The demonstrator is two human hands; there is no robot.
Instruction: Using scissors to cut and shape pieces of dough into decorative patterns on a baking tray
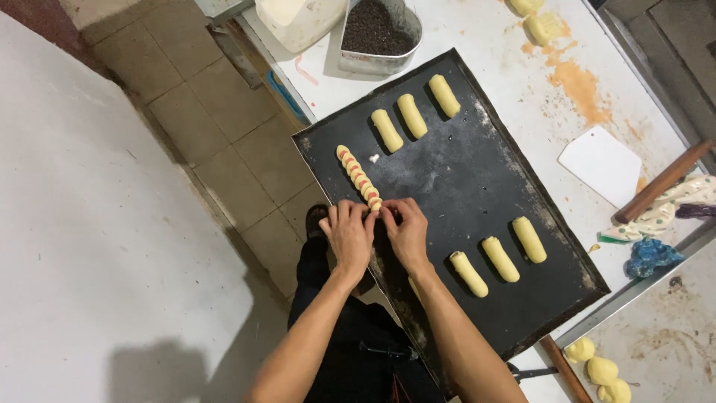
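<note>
Six plain rolls (412,116) lie on the tray (462,179). Left hand (349,235) and right hand (406,231) pinch the sliced roll (359,177) at its near end — shaping is underway, and much of the tray is unfilled.

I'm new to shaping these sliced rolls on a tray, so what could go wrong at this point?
The sliced roll is cut into many thin segments, and both hands, left and right, pinch only its near end, so it may pull apart or bend. The tray seems to overhang the table's edge by the person, so leaning on it might tip it.
</note>
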